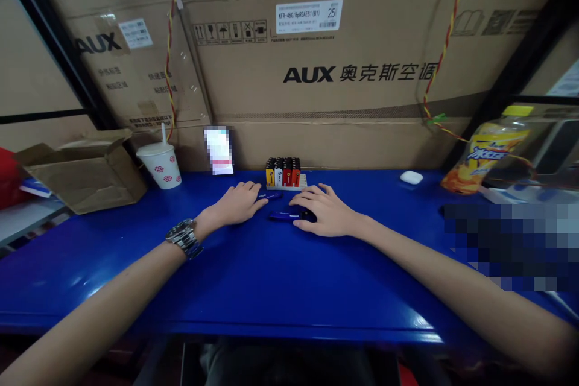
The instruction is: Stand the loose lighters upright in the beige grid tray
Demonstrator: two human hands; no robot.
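Observation:
On the blue table stands a small tray (287,187) holding several upright lighters (283,177), yellow, white and red in front. Two dark blue lighters lie before it: one (270,196) at the fingertips of my left hand (239,202), the other (284,216) between the thumb and fingers of my right hand (326,211). My left hand rests palm down, its thumb stretched toward the farther blue lighter. The fingers of my right hand are curved and apart around the right end of the nearer one; whether they touch it is unclear.
An open cardboard box (90,178) and a paper cup with a straw (161,166) stand at the left, with a lit phone (219,151) by the back cardboard. At the right are a white earbud case (411,177) and a drink bottle (486,154).

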